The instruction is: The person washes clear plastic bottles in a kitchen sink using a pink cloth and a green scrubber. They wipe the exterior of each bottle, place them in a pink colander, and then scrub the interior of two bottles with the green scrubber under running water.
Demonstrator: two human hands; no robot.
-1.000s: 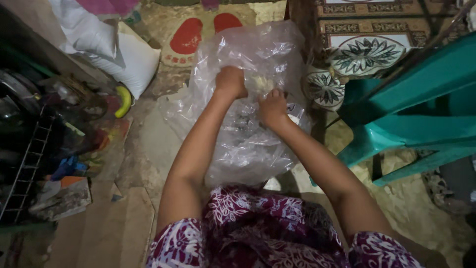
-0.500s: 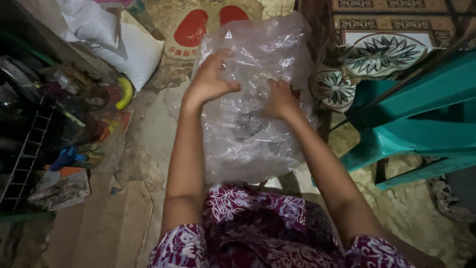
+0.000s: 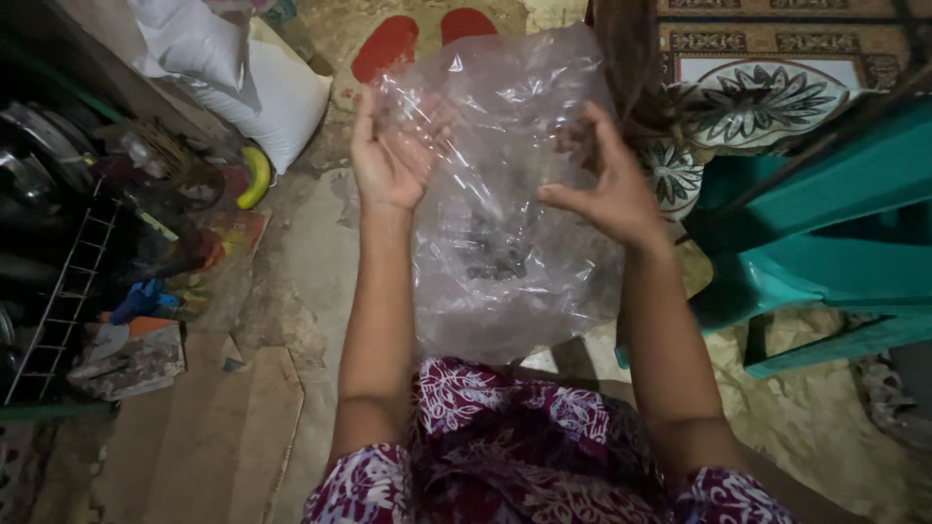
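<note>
I hold a large clear crinkled plastic bag (image 3: 505, 194) up in front of me with both hands, above my lap in a maroon and white patterned cloth (image 3: 515, 437). My left hand (image 3: 388, 155) grips the bag's upper left edge, palm toward me. My right hand (image 3: 607, 189) pinches the right side, thumb on the front. Some small dark bits show inside the bag near its middle.
A teal plastic chair (image 3: 825, 223) stands to the right. Patterned mats (image 3: 767, 87) lie at the top right, red sandals (image 3: 422, 39) ahead. White sacks (image 3: 252, 78) and cluttered shelves with pans and a yellow item (image 3: 257, 180) fill the left. The floor is rough earth.
Both hands have lifted the bag higher and moved apart to its sides, spreading it open and flat. Earlier they were close together on its middle.
</note>
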